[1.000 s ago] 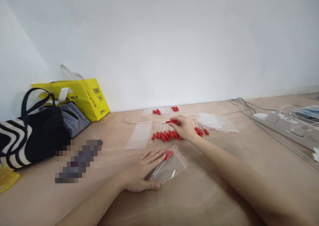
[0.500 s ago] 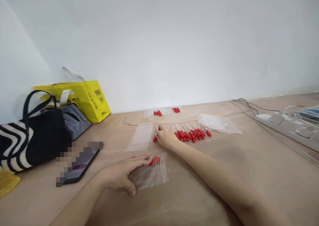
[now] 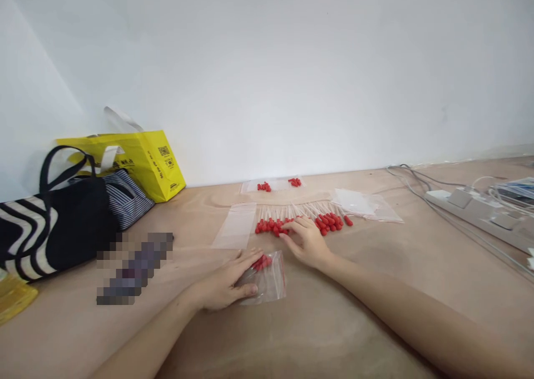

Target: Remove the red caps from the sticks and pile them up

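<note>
My left hand [image 3: 227,281] lies on a small clear zip bag [image 3: 267,283] that holds a few red-tipped sticks, thumb and fingers pinching its left end against the wooden table. My right hand [image 3: 306,240] rests just right of the bag, fingers stretched toward a row of red-tipped white sticks [image 3: 300,220] laid out on the table. Its fingertips touch the sticks near the row's middle. An empty clear bag [image 3: 236,229] lies left of the row.
More clear bags [image 3: 362,203] lie right of the sticks, and a filled bag with red tips [image 3: 271,186] sits by the wall. A yellow bag [image 3: 137,162], a striped black tote [image 3: 54,223] and a blurred phone [image 3: 133,267] are left. A power strip [image 3: 479,212] with cables is right.
My right hand moved from the left end of the stick row back toward the middle, nearer the bag. My left hand shifted slightly right with the bag. The camera view wobbled.
</note>
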`<act>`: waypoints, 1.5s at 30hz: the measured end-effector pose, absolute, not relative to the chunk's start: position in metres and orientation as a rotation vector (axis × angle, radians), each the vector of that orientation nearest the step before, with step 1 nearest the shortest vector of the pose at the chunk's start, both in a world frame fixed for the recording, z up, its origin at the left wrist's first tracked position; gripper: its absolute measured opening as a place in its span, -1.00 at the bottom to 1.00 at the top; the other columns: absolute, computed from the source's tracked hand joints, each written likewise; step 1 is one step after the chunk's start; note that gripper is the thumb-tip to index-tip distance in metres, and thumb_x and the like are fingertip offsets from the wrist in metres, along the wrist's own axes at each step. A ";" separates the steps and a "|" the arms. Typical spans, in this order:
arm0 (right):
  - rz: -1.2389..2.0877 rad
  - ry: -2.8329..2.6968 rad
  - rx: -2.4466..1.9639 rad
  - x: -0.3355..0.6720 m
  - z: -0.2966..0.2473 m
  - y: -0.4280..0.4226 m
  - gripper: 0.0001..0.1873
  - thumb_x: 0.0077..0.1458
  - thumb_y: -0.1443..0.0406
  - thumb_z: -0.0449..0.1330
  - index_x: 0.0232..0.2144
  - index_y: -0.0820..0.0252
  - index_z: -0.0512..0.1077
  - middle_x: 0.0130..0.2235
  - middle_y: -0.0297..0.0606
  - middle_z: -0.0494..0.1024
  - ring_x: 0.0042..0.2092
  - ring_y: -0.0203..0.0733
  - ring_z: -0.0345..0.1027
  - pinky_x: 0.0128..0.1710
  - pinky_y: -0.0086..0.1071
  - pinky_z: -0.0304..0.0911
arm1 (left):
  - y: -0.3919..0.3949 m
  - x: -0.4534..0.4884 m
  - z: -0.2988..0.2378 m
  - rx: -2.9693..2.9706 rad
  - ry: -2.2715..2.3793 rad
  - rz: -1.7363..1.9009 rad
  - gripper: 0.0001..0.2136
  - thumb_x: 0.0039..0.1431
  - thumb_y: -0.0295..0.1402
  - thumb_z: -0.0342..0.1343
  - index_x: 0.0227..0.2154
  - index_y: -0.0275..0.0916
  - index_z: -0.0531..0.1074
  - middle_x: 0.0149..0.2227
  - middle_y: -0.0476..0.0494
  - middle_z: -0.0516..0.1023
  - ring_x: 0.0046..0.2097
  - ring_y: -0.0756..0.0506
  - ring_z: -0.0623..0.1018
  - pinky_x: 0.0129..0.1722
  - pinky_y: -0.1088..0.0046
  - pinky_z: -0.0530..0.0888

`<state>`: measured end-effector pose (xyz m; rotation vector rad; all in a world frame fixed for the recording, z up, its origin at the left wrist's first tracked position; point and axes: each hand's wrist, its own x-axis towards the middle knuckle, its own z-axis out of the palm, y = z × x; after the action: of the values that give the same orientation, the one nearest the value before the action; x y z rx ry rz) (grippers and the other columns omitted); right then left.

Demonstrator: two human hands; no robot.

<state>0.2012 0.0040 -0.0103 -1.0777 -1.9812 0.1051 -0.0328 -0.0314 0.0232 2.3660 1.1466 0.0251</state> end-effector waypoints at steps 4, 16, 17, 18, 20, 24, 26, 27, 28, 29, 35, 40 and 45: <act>0.312 -2.040 -1.022 0.233 -0.015 -0.029 -0.87 0.00 0.25 0.09 -0.42 0.17 0.40 -0.53 -0.33 0.35 -0.43 -0.28 0.20 -0.34 -0.36 0.10 | -0.035 -0.013 0.013 2.436 1.141 0.094 -0.40 0.13 -0.05 -0.14 0.17 -0.18 -0.11 0.22 -0.16 -0.05 0.22 -0.21 -0.06 0.15 0.06 -0.08; 0.356 -2.170 -1.161 0.228 -0.019 -0.029 -0.83 -0.04 0.20 0.15 -0.35 0.04 0.48 -0.48 -0.32 0.34 -0.35 -0.25 0.17 -0.30 -0.35 0.06 | -0.038 0.009 0.008 2.438 1.116 0.259 -0.42 0.10 -0.09 -0.08 0.14 -0.24 -0.01 0.18 -0.21 0.06 0.19 -0.21 0.05 0.14 0.11 0.05; 0.345 -2.173 -1.165 0.227 -0.020 -0.029 -0.81 -0.05 0.16 0.16 -0.35 0.04 0.49 -0.46 -0.31 0.35 -0.33 -0.24 0.17 -0.29 -0.33 0.06 | -0.037 0.009 0.007 2.443 1.103 0.273 -0.43 0.09 -0.07 -0.08 0.12 -0.23 0.03 0.17 -0.20 0.08 0.19 -0.20 0.06 0.14 0.12 0.05; 0.334 -2.179 -1.172 0.226 -0.019 -0.029 -0.78 -0.06 0.14 0.17 -0.34 0.04 0.49 -0.43 -0.29 0.36 -0.32 -0.23 0.17 -0.27 -0.32 0.06 | -0.037 0.009 0.007 2.442 1.094 0.291 -0.44 0.09 -0.06 -0.07 0.11 -0.21 0.06 0.17 -0.19 0.10 0.19 -0.19 0.07 0.14 0.13 0.07; 0.324 -2.182 -1.194 0.224 -0.019 -0.030 -0.75 -0.06 0.12 0.16 -0.31 0.05 0.48 -0.38 -0.27 0.36 -0.29 -0.21 0.17 -0.26 -0.31 0.06 | -0.036 0.008 0.007 2.429 1.091 0.317 -0.45 0.08 -0.06 -0.06 0.09 -0.20 0.09 0.16 -0.18 0.12 0.18 -0.18 0.10 0.13 0.15 0.10; 0.431 -2.165 -1.173 0.221 -0.018 -0.029 -0.77 -0.10 0.12 0.20 -0.35 0.04 0.48 -0.35 -0.27 0.35 -0.26 -0.21 0.18 -0.25 -0.31 0.09 | -0.035 0.007 0.007 2.416 1.121 0.301 -0.45 0.06 -0.06 -0.05 0.09 -0.18 0.11 0.16 -0.17 0.11 0.18 -0.19 0.10 0.12 0.15 0.13; 0.520 -2.143 -1.147 0.221 -0.018 -0.027 -0.78 -0.18 0.12 0.26 -0.42 0.06 0.49 -0.34 -0.28 0.35 -0.26 -0.21 0.18 -0.24 -0.33 0.10 | -0.035 0.007 0.006 2.422 1.129 0.279 -0.45 0.06 -0.06 -0.05 0.09 -0.19 0.11 0.17 -0.17 0.10 0.18 -0.18 0.09 0.12 0.16 0.12; 0.545 -2.125 -1.153 0.221 -0.018 -0.027 -0.77 -0.21 0.12 0.27 -0.43 0.06 0.49 -0.34 -0.28 0.35 -0.26 -0.21 0.19 -0.24 -0.33 0.11 | -0.035 0.007 0.006 2.425 1.132 0.273 -0.45 0.06 -0.06 -0.05 0.09 -0.19 0.11 0.17 -0.17 0.10 0.18 -0.18 0.09 0.12 0.16 0.12; 0.548 -2.107 -1.176 0.221 -0.018 -0.026 -0.75 -0.22 0.12 0.28 -0.41 0.07 0.49 -0.34 -0.28 0.35 -0.25 -0.21 0.19 -0.24 -0.32 0.11 | -0.035 0.007 0.006 2.427 1.135 0.272 -0.45 0.07 -0.06 -0.06 0.09 -0.20 0.11 0.17 -0.17 0.09 0.18 -0.18 0.08 0.12 0.16 0.12; 0.530 -2.093 -1.210 0.220 -0.018 -0.026 -0.73 -0.21 0.12 0.27 -0.38 0.06 0.49 -0.33 -0.27 0.35 -0.25 -0.20 0.19 -0.23 -0.31 0.11 | -0.035 0.007 0.006 2.428 1.134 0.275 -0.45 0.07 -0.06 -0.06 0.09 -0.20 0.11 0.17 -0.18 0.10 0.18 -0.18 0.09 0.12 0.16 0.12; 0.423 -2.206 -1.255 0.213 -0.015 -0.031 -0.72 -0.07 0.13 0.17 -0.23 -0.09 0.43 -0.23 -0.27 0.36 -0.16 -0.14 0.16 -0.16 -0.21 0.04 | -0.035 0.006 0.006 2.433 1.128 0.279 -0.44 0.08 -0.05 -0.08 0.10 -0.22 0.09 0.17 -0.20 0.09 0.19 -0.19 0.08 0.12 0.14 0.11; 0.500 -2.168 -1.203 0.214 -0.015 -0.029 -0.73 -0.22 0.15 0.28 -0.35 -0.04 0.47 -0.22 -0.29 0.38 -0.16 -0.14 0.17 -0.16 -0.21 0.03 | -0.036 0.007 0.007 2.448 1.198 0.211 -0.39 0.07 -0.02 -0.10 0.12 -0.27 0.05 0.19 -0.25 0.02 0.19 -0.22 0.05 0.13 0.12 0.09; 0.548 -2.160 -1.226 0.214 -0.017 -0.027 -0.62 -0.26 0.09 0.29 -0.28 -0.05 0.44 -0.17 -0.28 0.37 -0.11 -0.10 0.15 -0.12 -0.17 -0.01 | -0.035 0.007 0.009 2.474 1.200 0.161 -0.37 0.09 -0.02 -0.14 0.13 -0.33 0.02 0.20 -0.27 -0.01 0.20 -0.20 0.01 0.15 0.15 0.06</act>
<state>0.2140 -0.0266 -0.0174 -1.2260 -2.1598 0.5478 0.0071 -0.0355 0.0093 2.4737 1.1996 0.1605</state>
